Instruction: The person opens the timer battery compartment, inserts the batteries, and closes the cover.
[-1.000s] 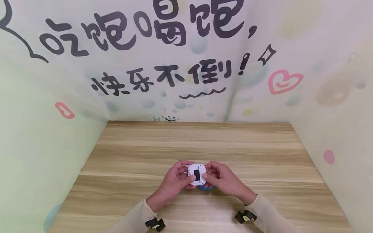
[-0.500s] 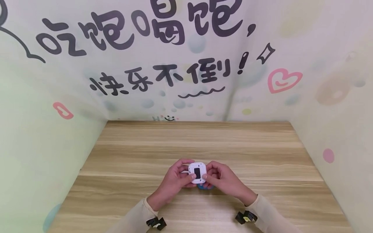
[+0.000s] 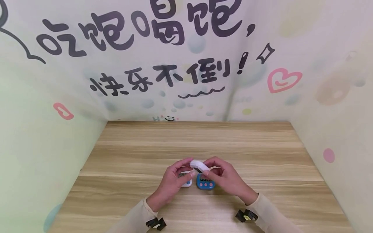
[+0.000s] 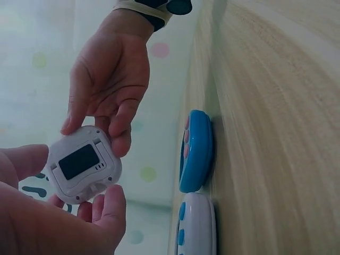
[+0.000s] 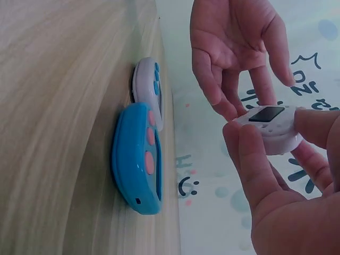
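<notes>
A white digital timer [image 3: 198,164] is held up, tilted, between the two hands; its dark back panel shows in the left wrist view. My right hand [image 3: 230,180] pinches it between thumb and fingers. My left hand [image 3: 172,183] touches the timer's edge with its fingertips, and its thumb stands apart from it in the right wrist view. Below on the table lie a blue timer [image 3: 205,185] with pink buttons and a second white timer [image 3: 187,183] with blue buttons. The left hand partly hides this second white timer.
The wood-grain table [image 3: 198,139] ends at a printed back wall [image 3: 131,106] with dark lettering. Pale side walls rise to the left and right. A black device sits at each wrist, over the sleeve [image 3: 134,216].
The held timer has tipped from back-up flat to a steep tilt and risen slightly. The left thumb has come off it. The blue and second white timers now show on the table.
</notes>
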Motion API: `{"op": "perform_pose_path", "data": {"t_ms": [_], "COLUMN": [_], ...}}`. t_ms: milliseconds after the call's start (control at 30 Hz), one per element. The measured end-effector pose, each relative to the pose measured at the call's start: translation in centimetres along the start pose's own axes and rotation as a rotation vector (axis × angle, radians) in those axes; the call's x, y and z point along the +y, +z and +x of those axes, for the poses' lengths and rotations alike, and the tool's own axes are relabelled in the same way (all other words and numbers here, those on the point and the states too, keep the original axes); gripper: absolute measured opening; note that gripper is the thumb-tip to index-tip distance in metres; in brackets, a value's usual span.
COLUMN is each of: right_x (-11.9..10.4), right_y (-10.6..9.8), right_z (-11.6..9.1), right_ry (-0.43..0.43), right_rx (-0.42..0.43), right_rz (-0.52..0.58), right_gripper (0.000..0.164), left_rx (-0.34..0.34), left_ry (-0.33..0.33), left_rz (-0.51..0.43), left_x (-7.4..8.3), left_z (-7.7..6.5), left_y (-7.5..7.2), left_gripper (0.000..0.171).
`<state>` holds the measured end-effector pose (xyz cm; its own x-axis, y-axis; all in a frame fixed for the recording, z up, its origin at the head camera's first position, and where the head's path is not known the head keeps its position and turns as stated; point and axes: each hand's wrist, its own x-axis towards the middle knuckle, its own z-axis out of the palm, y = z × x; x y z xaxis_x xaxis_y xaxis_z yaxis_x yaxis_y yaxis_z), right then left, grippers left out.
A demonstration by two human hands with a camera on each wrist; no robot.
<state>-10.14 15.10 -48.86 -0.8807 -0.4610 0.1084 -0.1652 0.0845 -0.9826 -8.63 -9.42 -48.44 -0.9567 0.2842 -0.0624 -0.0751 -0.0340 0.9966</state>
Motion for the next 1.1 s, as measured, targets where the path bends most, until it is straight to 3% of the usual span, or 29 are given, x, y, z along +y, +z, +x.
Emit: {"op": "perform_pose_path", "data": {"t_ms": [267,533,733,933,1100], "right_x": [-0.4,-1.1,-1.5,-1.2,-1.0], "right_y": [0.1,0.5,1.2,2.2,3.6], "right_z": [0.1,0.4,1.2,2.2,3.3], "right_ry": [-0.027,0.001,-0.012,-0.073,-0.141], "right_rx": [0.018,0.019,-0.014,-0.056,-0.094], "right_rz": [-0.102,-0.225,-0.282,-0.353,-0.431], "right_gripper": [0.025,0.061,0.064,0.066,0.066], "left_rx": [0.034,0.035,-0.014,-0.058,-0.054], "left_ry": [-0.006,-0.021,0.003,-0.023,-0.039], "left_rz": [-0.026,-0.049,-0.011,0.056,0.123], "left_x": [0.2,0.4,0.1,-0.1,0.1], "left_z": [0.0,-0.1,-0.4,-0.9,-1.7], "left_y": [0.2,-0.2,-1.7,-3.8,-5.5], "left_gripper": [0.054,0.055,0.056,0.060,0.064]}}
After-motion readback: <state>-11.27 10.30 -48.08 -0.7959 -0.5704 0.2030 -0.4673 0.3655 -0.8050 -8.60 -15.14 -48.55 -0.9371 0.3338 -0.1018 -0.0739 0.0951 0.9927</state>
